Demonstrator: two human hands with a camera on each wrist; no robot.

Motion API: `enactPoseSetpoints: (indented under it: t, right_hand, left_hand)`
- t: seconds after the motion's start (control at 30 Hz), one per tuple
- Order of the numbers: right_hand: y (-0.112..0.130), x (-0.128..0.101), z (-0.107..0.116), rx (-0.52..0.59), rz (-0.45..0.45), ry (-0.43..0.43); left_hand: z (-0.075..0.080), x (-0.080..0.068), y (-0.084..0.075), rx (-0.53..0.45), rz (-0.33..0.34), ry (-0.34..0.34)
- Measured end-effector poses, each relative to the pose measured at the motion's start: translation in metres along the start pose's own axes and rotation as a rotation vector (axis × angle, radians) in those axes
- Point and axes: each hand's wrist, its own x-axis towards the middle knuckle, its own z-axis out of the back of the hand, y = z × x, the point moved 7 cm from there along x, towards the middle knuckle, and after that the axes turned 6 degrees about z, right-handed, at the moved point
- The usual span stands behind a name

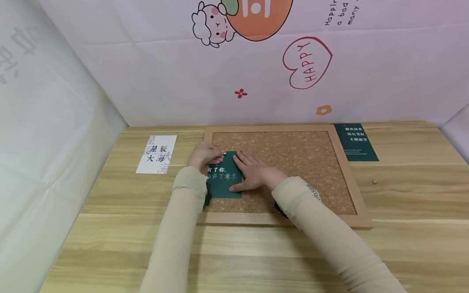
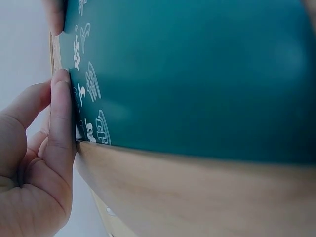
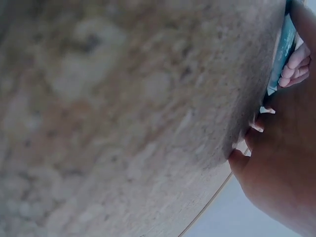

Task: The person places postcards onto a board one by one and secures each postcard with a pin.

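A dark green card [image 1: 226, 191] with white lettering lies on the left part of a cork board [image 1: 290, 152]. At its top edge my left hand [image 1: 206, 156] pinches a small shiny thumbtack [image 1: 224, 153] between thumb and fingertips; the fingers mostly hide it. My right hand [image 1: 253, 171] rests on the card's right side, fingers spread, pressing it to the cork. In the left wrist view the left fingers [image 2: 60, 103] are right at the edge of the green card [image 2: 197, 89]. The right wrist view shows the right hand [image 3: 281, 143] low over the cork.
A white card [image 1: 155, 155] with dark lettering lies left of the board. Another green card [image 1: 355, 142] lies at the board's right, by its wooden frame [image 1: 359, 208]. A tiny round metallic piece [image 1: 375, 182] sits on the wooden table [image 1: 422, 243]. A printed cloth [image 1: 167, 79] hangs behind.
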Motion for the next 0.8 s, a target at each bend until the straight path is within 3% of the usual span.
enactPoseSetpoints:
  t: [0.27, 0.53, 0.8]
  right_hand:
    - [-0.0002, 0.0007, -0.0011, -0.03, -0.008, -0.022]
    - [-0.0048, 0.0028, -0.0037, -0.146, -0.015, -0.05]
    - [-0.0063, 0.0049, -0.0057, -0.163, -0.013, -0.052]
  left_hand:
    - [0.0002, 0.0007, 0.0009, -0.01, 0.003, -0.009]
    - [-0.0005, -0.0012, 0.0005, -0.006, 0.004, -0.014]
    - [-0.0009, -0.0014, -0.0007, 0.01, -0.006, -0.014]
